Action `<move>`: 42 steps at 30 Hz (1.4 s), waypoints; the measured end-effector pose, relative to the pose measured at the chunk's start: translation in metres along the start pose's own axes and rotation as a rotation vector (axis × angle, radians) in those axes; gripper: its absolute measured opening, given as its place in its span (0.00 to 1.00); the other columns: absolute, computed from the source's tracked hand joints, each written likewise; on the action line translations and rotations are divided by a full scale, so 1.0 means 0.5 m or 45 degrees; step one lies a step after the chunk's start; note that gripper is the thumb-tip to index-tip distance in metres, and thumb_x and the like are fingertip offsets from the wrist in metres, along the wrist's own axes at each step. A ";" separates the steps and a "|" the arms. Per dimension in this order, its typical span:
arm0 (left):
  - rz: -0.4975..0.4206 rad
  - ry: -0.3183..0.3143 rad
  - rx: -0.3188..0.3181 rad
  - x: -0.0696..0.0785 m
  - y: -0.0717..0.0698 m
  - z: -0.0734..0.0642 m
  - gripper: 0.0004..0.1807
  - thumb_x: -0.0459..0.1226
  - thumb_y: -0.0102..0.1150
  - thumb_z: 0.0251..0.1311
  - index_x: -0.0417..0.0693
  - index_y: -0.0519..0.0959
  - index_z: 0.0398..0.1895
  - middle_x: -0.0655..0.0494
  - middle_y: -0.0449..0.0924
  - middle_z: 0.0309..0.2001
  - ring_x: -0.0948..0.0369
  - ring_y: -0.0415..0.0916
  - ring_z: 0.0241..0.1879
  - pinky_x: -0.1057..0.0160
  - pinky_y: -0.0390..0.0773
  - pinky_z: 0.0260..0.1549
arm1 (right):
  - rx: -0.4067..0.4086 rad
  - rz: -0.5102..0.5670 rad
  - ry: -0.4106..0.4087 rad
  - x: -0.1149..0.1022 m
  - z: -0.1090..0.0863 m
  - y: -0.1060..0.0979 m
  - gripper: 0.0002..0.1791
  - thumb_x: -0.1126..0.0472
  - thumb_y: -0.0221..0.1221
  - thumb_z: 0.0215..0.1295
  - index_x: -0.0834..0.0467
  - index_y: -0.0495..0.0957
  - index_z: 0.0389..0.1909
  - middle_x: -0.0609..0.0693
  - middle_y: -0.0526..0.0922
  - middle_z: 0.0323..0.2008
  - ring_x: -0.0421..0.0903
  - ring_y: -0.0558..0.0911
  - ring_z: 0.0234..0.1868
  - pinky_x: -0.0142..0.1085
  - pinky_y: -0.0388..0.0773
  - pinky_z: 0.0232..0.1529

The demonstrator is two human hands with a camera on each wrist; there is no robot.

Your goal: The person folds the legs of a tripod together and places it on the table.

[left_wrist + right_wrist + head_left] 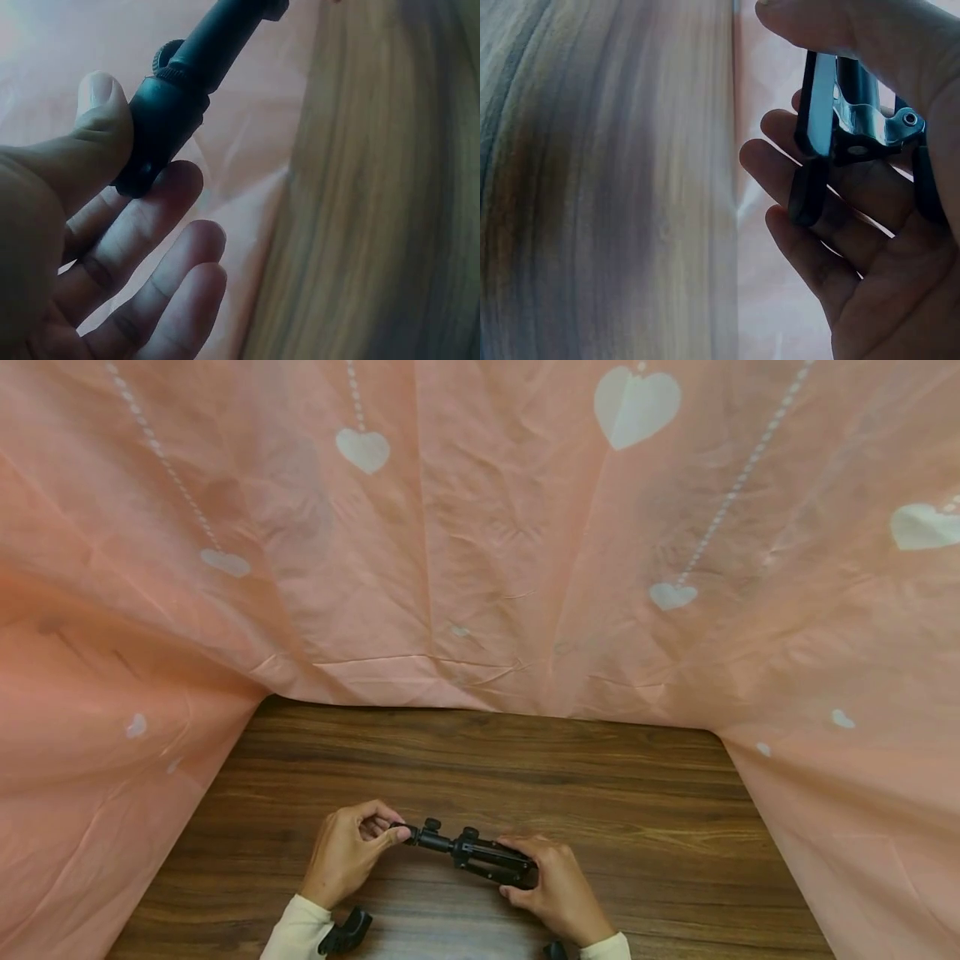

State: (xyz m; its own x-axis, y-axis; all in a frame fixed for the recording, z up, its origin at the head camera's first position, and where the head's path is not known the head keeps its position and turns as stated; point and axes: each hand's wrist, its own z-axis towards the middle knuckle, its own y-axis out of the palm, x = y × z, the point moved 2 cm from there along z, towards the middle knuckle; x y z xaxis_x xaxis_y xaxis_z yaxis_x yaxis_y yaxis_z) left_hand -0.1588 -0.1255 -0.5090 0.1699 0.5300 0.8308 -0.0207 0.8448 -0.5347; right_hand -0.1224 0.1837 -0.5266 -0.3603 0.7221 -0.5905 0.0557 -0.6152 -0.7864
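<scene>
A small black tripod (491, 857) with folded legs is held sideways between two hands over the table. My left hand (347, 852) pinches its narrow end between thumb and fingers; in the left wrist view this end is a dark cylinder (169, 112) with a small ribbed knob. Around the leg end curls my right hand (553, 881), thumb on the near side and fingers on the far side. The right wrist view shows the leg tips (810, 191) and a shiny metal brace (870, 124) inside that grip. Two knobs stand up along the tripod's middle.
The dark wood-grain table (487, 760) lies beneath both hands. Pink cloth (495, 568) printed with white hearts hangs behind and along both sides. A black wrist-worn piece (348, 931) sits by the left sleeve, and another (555, 950) by the right.
</scene>
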 end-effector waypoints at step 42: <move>-0.029 -0.213 -0.152 -0.139 0.074 -0.023 0.07 0.44 0.79 0.57 0.58 0.87 0.30 0.65 0.83 0.26 0.71 0.76 0.26 0.71 0.75 0.30 | -0.140 -0.101 -0.022 0.046 -0.012 0.071 0.32 0.58 0.84 0.47 0.54 0.88 0.57 0.48 0.86 0.65 0.55 0.78 0.72 0.56 0.79 0.65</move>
State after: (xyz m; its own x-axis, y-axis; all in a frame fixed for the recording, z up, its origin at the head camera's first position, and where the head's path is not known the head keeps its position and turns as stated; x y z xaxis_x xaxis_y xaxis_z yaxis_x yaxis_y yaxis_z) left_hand -0.1602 -0.1321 -0.5884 0.0026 0.5242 0.8516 0.0998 0.8472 -0.5218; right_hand -0.1233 0.1804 -0.5692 -0.3834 0.7612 -0.5231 0.1274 -0.5173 -0.8462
